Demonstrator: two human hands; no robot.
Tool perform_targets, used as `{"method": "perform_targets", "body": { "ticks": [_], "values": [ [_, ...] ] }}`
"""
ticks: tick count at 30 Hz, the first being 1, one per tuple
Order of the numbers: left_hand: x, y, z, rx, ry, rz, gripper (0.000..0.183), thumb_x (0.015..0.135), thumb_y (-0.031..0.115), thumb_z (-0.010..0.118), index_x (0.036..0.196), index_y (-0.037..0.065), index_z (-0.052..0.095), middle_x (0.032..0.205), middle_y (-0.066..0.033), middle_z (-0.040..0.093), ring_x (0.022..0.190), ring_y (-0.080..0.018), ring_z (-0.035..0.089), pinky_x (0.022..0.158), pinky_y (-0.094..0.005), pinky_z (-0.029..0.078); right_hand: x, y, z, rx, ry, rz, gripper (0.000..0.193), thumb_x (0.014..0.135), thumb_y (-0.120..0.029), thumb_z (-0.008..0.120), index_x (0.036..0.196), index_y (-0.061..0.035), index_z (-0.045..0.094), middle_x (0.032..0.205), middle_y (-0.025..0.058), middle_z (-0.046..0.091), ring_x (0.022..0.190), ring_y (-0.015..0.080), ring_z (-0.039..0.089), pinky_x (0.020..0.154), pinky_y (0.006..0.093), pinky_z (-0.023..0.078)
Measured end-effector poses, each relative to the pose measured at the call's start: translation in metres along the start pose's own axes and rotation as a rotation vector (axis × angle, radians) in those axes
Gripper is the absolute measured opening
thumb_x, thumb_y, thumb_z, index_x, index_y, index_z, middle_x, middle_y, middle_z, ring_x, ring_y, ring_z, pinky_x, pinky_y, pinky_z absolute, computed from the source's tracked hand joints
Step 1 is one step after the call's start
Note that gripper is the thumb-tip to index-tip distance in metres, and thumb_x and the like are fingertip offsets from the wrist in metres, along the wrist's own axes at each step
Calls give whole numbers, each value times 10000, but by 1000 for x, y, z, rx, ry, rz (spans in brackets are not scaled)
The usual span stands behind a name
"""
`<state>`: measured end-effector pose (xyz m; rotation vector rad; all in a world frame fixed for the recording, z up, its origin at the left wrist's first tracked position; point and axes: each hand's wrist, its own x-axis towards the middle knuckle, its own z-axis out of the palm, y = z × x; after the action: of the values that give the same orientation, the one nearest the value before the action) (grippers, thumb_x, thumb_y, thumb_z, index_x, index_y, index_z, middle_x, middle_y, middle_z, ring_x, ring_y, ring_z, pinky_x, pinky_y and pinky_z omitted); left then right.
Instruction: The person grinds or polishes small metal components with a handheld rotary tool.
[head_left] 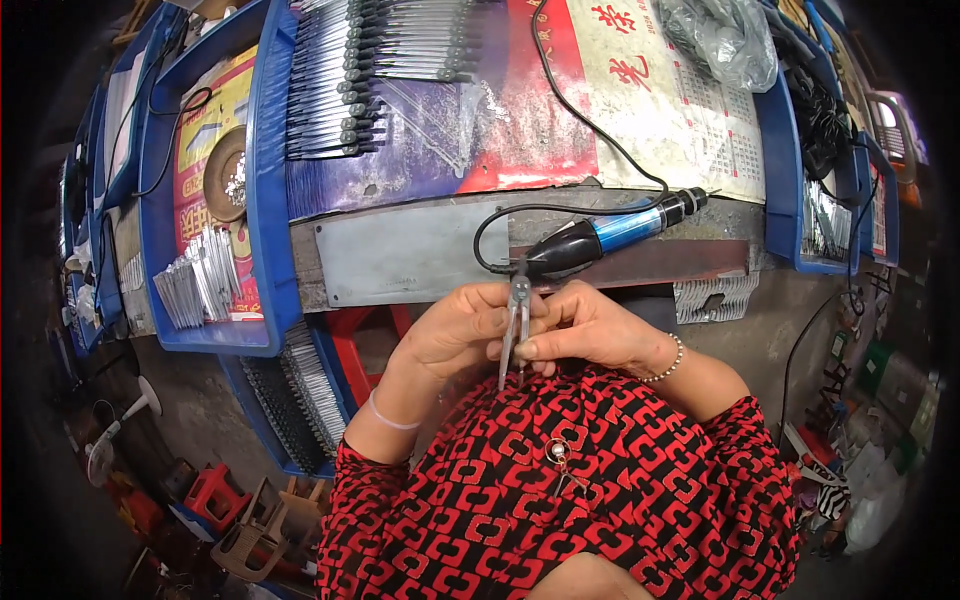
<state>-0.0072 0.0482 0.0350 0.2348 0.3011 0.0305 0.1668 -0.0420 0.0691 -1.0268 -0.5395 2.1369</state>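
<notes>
Both my hands meet over my lap at the table's front edge, holding a small silver drawing compass (520, 300) upright between them. Its two metal legs point down toward me and its dark top points away. My left hand (455, 325) pinches it from the left, near the hinge. My right hand (600, 332) has thumb and fingers closed on it from the right, lower on the legs. Just beyond lies a blue and black electric screwdriver (628, 230) with a black cord. Left of it is a flat grey metal plate (400, 255).
Rows of similar compasses (345, 85) lie at the far left of the table. A blue tray (270, 200) on the left holds loose silver parts (205, 280) and a round bowl (222, 190). On the right stands another blue tray (785, 170), near a clear plastic bag (725, 45).
</notes>
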Motion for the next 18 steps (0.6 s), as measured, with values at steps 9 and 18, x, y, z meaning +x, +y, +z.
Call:
{"method": "perform_targets", "body": {
  "ticks": [9,18],
  "values": [
    [-13,8,-3,28,114,213,283,804,218,665,929,-32,621,933,-139,602,860,-254,614,813,-359,500,-34,-43,-27,-1578,675,-667,373,698,-154,702,1038,-52,588,930,92,578,839,263,560,732,340,456],
    [-13,-26,21,358,392,213,226,944,166,452,999,-34,544,750,-82,597,563,-71,519,487,-172,402,-30,-57,-70,-1845,451,-449,614,666,-219,717,1226,-103,493,1010,91,540,941,270,515,833,374,395]
  ]
}}
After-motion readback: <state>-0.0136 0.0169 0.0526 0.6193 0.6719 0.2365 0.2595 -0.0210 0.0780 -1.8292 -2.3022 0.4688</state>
